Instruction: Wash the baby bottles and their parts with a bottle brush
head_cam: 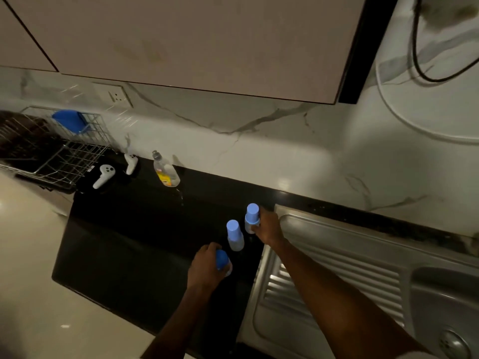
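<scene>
Three small clear baby bottles with blue caps stand on the black counter [134, 242], just left of the steel sink. My left hand [204, 268] grips the nearest bottle [223, 260] around its body. My right hand [268, 226] holds the farthest bottle [252, 217] from its right side. The middle bottle [234, 235] stands free between them. No bottle brush is visible.
A steel sink drainboard [337, 275] lies to the right, with the basin and drain [453, 343] at the lower right. A dish soap bottle [166, 171] and two white controllers [103, 176] sit at the back of the counter. A wire dish rack [64, 151] with a blue cup stands far left.
</scene>
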### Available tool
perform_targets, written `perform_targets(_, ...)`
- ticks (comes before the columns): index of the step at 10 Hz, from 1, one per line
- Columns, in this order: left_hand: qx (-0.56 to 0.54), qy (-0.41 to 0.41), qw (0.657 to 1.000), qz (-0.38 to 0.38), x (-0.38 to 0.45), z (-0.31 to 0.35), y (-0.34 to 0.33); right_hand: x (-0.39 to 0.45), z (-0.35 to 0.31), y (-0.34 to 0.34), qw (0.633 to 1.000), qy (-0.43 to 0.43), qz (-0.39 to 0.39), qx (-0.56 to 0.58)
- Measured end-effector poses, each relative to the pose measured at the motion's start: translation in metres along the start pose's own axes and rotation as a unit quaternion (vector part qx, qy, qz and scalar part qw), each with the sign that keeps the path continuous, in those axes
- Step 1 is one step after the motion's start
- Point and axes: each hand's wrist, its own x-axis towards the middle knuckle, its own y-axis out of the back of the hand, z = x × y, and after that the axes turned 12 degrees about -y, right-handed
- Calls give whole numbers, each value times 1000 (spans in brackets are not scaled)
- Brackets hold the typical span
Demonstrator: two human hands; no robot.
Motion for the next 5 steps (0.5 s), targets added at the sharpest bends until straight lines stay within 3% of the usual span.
perform_targets(5, 17, -9, 999, -42, 8, -13, 3, 9, -7, -20, 995, -27, -34, -92)
